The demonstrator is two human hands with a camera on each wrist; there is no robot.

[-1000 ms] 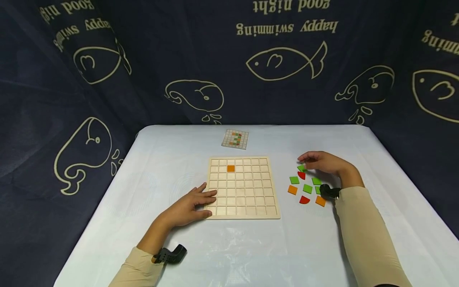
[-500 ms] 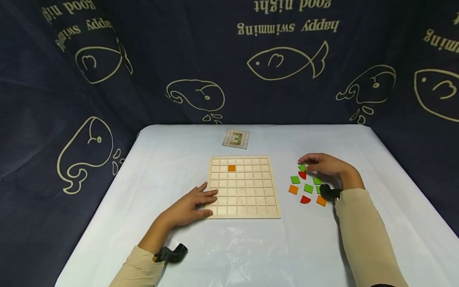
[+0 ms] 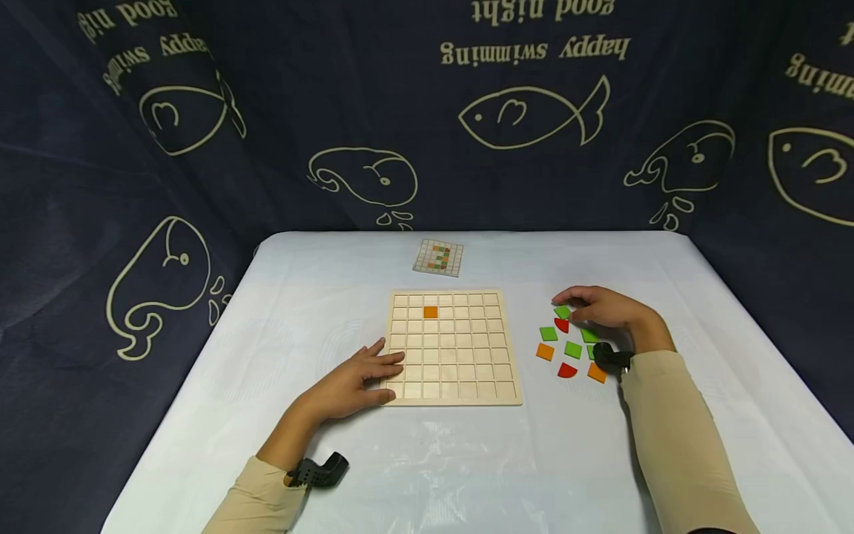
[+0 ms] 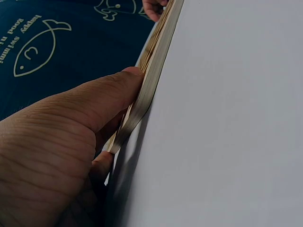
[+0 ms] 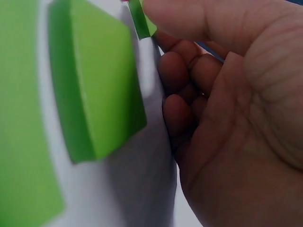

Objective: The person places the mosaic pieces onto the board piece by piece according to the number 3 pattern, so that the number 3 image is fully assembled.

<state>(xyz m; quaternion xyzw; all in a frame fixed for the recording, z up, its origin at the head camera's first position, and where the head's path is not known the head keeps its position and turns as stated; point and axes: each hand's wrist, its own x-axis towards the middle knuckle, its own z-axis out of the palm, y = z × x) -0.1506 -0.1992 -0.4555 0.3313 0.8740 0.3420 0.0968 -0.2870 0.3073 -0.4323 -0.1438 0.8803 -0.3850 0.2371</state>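
Observation:
In the head view my left hand (image 3: 350, 384) rests on the left edge of a pale wooden grid board (image 3: 460, 348), fingers spread. The left wrist view shows its thumb (image 4: 111, 92) along the board's rim. One orange square tile (image 3: 430, 312) sits in a cell of the second row. Right of the board, my right hand (image 3: 603, 305) holds a green square tile (image 3: 563, 312) at the far end of a loose group, thumb at its edge. In the right wrist view the thumb (image 5: 189, 16) overlaps that tile (image 5: 147, 23), with the other fingers curled.
Several loose tiles lie below the right hand, among them a red quarter-round (image 3: 567, 371), an orange square (image 3: 545, 352) and a green square (image 3: 573, 350). A small pattern card (image 3: 438, 258) lies behind the board on the white table (image 3: 440, 467). Dark printed cloth (image 3: 373, 67) surrounds the table.
My right hand has shifted very slightly toward me around the green tile. The left hand and the board stay in place.

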